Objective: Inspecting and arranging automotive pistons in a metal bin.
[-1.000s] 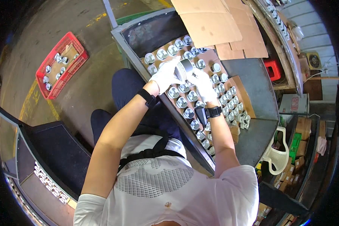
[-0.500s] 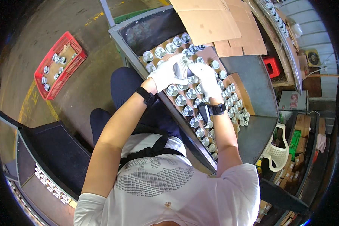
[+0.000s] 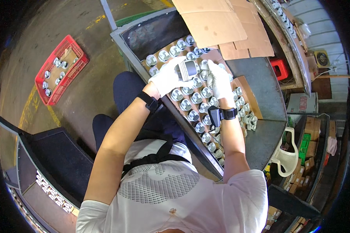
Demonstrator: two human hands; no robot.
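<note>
In white gloves, both my hands are over rows of silvery pistons [image 3: 185, 104] standing on brown cardboard. A piston [image 3: 188, 70] with ring grooves and a dark patch on its skirt lies sideways in my left hand [image 3: 166, 77], whose fingers wrap round its grooved end. My right hand [image 3: 219, 80] is just to the right, apart from that piston, its fingers stretched out above the standing ones. Some pistons under the hands are hidden.
Cardboard sheets [image 3: 210, 23] overhang the far side of the metal bench [image 3: 260, 81]. At left on the floor, a red basket [image 3: 76, 70] holds several pistons. A white plastic chair [image 3: 289, 155] stands at right. More parts [image 3: 52, 190] line a bench at lower left.
My right hand has come off the held piston and shifted right, its fingers straightening. The left hand keeps its hold, and the piston's dark side patch now shows.
</note>
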